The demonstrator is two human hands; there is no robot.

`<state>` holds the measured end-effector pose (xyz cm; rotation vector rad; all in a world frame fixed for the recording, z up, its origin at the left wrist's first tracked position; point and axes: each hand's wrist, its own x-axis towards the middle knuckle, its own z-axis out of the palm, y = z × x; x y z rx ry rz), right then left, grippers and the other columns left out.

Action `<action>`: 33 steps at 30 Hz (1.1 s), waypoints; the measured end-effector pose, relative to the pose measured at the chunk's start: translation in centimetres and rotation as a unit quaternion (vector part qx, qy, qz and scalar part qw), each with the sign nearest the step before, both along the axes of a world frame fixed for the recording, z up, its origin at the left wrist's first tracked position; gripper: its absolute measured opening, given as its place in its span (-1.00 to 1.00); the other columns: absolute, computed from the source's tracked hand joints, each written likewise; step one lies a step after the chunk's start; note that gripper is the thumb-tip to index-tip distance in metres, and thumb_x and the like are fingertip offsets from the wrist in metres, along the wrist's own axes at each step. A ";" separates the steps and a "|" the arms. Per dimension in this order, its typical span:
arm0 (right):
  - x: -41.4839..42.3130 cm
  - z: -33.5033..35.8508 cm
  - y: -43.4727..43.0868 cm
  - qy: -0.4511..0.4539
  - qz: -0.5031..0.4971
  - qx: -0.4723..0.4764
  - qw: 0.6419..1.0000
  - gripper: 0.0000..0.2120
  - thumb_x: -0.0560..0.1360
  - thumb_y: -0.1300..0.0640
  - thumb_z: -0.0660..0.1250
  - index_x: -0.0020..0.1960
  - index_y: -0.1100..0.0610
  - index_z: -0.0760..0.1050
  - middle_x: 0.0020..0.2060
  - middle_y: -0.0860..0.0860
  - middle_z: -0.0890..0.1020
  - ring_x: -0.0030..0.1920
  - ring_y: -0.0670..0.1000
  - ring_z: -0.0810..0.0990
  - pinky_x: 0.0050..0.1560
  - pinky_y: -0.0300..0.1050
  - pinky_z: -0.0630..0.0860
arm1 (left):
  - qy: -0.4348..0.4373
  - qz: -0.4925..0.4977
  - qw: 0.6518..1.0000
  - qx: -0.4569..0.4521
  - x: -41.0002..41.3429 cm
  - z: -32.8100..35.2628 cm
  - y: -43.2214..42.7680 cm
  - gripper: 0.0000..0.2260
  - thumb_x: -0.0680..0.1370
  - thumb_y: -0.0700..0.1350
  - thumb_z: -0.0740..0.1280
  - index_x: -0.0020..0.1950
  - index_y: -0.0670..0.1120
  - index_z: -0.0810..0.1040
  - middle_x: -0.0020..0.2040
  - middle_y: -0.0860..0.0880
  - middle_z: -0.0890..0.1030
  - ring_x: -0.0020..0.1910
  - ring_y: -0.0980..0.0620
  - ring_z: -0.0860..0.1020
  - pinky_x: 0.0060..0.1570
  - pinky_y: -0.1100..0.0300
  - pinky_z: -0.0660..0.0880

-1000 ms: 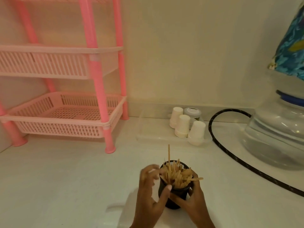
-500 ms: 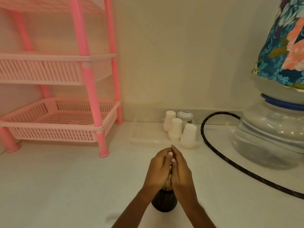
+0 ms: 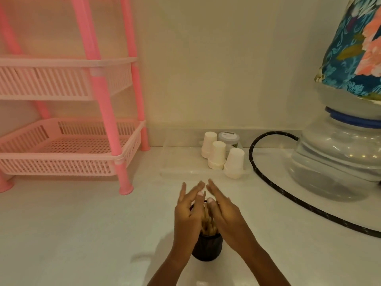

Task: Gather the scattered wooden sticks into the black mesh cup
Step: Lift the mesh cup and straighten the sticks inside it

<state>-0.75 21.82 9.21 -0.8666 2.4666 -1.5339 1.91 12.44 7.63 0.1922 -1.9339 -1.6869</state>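
No writing is legible; the label on the small jar [image 3: 228,138] lid is too blurred.

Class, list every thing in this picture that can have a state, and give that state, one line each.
black mesh cup, upright, holding sticks.
wooden sticks, standing bunched in the cup.
left hand, fingers straight, beside the sticks.
right hand, fingers straight, beside the sticks.
paper cups, upside down in a clear tray.
small jar, lid on.
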 end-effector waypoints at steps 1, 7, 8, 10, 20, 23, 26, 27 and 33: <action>-0.1 -0.1 0.4 0.003 -0.013 -0.013 1.000 -0.59 0.58 -0.11 0.01 0.25 -0.46 -0.14 0.43 -0.26 0.15 0.41 -0.27 0.12 0.47 -0.17 0.03 | 0.027 0.028 0.999 0.005 0.3 0.0 -0.3 -0.74 0.61 -0.15 0.15 0.22 0.09 0.49 0.37 0.18 0.40 0.41 0.33 0.15 0.09 0.75 0.16; 0.6 -1.2 4.1 -0.012 -0.034 0.066 0.997 -0.05 0.00 -0.68 -0.02 0.31 -0.42 -0.21 0.49 -0.22 0.02 0.46 -0.15 0.05 0.45 -0.08 0.07 | -0.037 -0.146 0.988 -0.017 2.0 -2.9 -3.4 -0.02 0.11 0.56 0.25 0.39 0.12 0.07 0.43 0.27 0.09 0.42 0.38 0.12 0.34 0.49 0.15; 0.9 -1.5 4.2 -0.010 -0.013 0.126 0.992 0.06 -0.03 -0.68 0.01 0.35 -0.35 -0.29 0.50 -0.20 -0.06 0.50 -0.08 -0.04 0.49 0.01 -0.01 | -0.076 -0.201 0.975 -0.056 2.3 -3.8 -3.9 0.09 0.06 0.54 0.31 0.41 0.12 -0.07 0.43 0.28 0.00 0.41 0.42 0.07 0.34 0.49 0.15; 1.0 -2.4 3.7 0.020 0.008 0.193 0.981 0.12 0.03 -0.63 0.12 0.33 -0.26 -0.43 0.47 -0.21 -0.11 0.49 -0.09 -0.22 0.49 0.03 -0.21 | -0.123 -0.289 0.945 -0.087 2.5 -5.4 -4.0 0.16 0.08 0.36 0.48 0.38 0.17 -0.28 0.41 0.31 -0.02 0.36 0.53 0.10 0.30 0.56 0.18; 0.9 -1.9 -2.8 0.183 -0.035 0.126 0.975 -0.07 0.36 -0.25 0.33 0.44 -0.12 -0.26 0.10 -0.02 0.49 0.13 -0.05 0.41 0.26 -0.18 0.36 | -0.118 -0.220 0.964 -0.095 0.6 -8.2 -1.1 -0.66 0.49 0.06 0.36 0.17 -0.10 0.53 0.03 0.04 0.67 0.06 0.30 0.56 0.29 0.31 0.36; 0.7 -2.4 -3.4 0.272 -0.062 0.118 0.953 -0.58 0.42 -0.06 0.37 0.24 0.03 0.48 -0.07 0.01 0.58 -0.02 0.00 0.52 0.02 -0.15 0.55 | -0.134 -0.146 0.973 -0.122 1.2 -8.0 -1.5 -0.56 0.42 0.05 0.37 0.19 -0.13 0.36 0.14 0.02 0.46 0.14 0.37 0.42 0.39 0.21 0.27; 0.6 -1.8 -3.3 0.365 -0.054 0.130 0.920 -0.80 0.40 0.01 0.35 -0.30 0.13 0.54 -0.39 -0.02 0.57 -0.35 -0.03 0.54 -0.29 -0.32 0.44 | -0.118 -0.128 0.965 -0.198 0.8 -9.0 -1.9 -0.31 0.33 0.08 0.40 0.34 -0.08 0.18 0.14 0.25 0.31 0.19 0.40 0.29 0.26 0.58 0.17; 0.2 -1.3 -3.1 0.388 -0.039 0.143 0.909 -0.78 0.41 0.03 0.32 -0.33 0.14 0.50 -0.45 -0.03 0.53 -0.41 -0.04 0.50 -0.31 -0.28 0.39 | -0.131 -0.114 0.965 -0.196 0.7 -9.2 -2.0 -0.27 0.34 0.03 0.46 0.36 -0.10 0.15 0.12 0.27 0.29 0.18 0.42 0.28 0.26 0.60 0.15; -2.5 2.1 -1.4 0.249 0.005 0.022 0.968 -0.65 0.53 0.00 0.17 -0.36 0.15 0.38 -0.45 -0.09 0.34 -0.36 -0.11 0.32 -0.23 -0.30 0.25 | -0.145 -0.169 0.964 -0.146 0.9 -9.2 -2.8 -0.16 0.25 0.11 0.54 0.27 0.34 0.00 0.17 0.52 0.13 0.16 0.72 0.12 -0.07 0.80 0.14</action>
